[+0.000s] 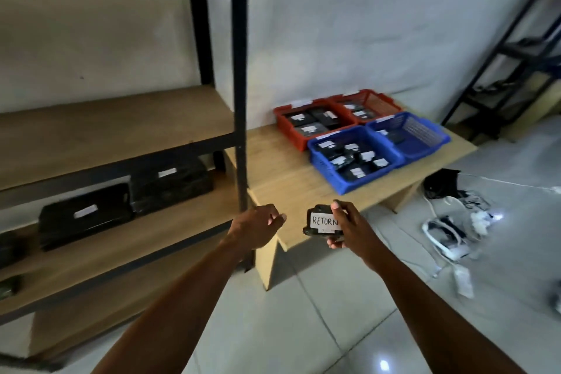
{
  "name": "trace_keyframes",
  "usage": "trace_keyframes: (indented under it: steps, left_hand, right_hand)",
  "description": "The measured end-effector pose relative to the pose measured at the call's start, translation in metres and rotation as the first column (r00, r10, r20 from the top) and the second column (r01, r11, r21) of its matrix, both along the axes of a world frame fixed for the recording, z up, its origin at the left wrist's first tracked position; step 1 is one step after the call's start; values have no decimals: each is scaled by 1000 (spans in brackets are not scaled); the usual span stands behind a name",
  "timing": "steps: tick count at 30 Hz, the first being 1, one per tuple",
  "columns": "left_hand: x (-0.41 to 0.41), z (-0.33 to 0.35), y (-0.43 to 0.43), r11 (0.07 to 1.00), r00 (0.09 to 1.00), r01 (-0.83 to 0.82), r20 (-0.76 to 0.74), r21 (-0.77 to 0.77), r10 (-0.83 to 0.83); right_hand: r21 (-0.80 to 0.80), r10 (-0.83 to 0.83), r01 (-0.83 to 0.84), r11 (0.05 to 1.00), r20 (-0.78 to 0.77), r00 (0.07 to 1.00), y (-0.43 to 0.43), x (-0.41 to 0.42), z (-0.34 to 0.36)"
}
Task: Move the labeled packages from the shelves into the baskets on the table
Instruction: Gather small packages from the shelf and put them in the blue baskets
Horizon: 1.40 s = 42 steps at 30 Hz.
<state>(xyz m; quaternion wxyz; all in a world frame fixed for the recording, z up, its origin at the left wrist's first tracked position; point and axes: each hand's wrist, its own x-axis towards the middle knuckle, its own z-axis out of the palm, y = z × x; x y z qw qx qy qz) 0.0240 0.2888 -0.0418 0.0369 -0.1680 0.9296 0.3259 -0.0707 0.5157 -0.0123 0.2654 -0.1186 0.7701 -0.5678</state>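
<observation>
RETURN-labelled package (322,222) gripped in right hand (349,229); left hand (258,226) loosely curled, empty. Beyond them, wooden tabletop (285,179) with baskets (353,158); shelves (115,130) to their left.

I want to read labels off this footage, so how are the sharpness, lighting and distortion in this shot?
Head view: dim overall; the RETURN label on the small package in the right hand reads clearly, while labels in the baskets and on the shelf packages are too blurred or small to read; a glare spot sits on the floor tile; wide-angle bending tilts the shelf post.
</observation>
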Motion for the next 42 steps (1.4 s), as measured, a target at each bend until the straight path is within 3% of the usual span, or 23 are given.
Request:
trace_keyframes:
  steps: [6,12,18,27,35,42]
  left_hand:
    - [-87,16,67,998,999,38,-21,-47,-39]
    - [-195,1,98,997,998,43,-41,-56,-46]
    - [-338,-21,115,998,998,50,-41,25,-49]
    - [-493,-27,151,989,999,46,-30,143,-42]
    - [-582,-63,164,973,990,-125,-44,194,136]
    - [-648,-95,197,895,908,-419,44,152,417]
  right_hand:
    - [-62,-149,148,987,-18,989,80,-75,8]
    - [-111,-172,174,979,25,985,102,-164,-6]
    - [-60,-124,127,990,46,991,116,-282,-12]
    - [-15,-243,245,969,73,967,157,-451,-9]
    - [51,-153,148,988,107,982,161,-590,-46]
    - [181,111,-149,972,205,972,158,-695,-86]
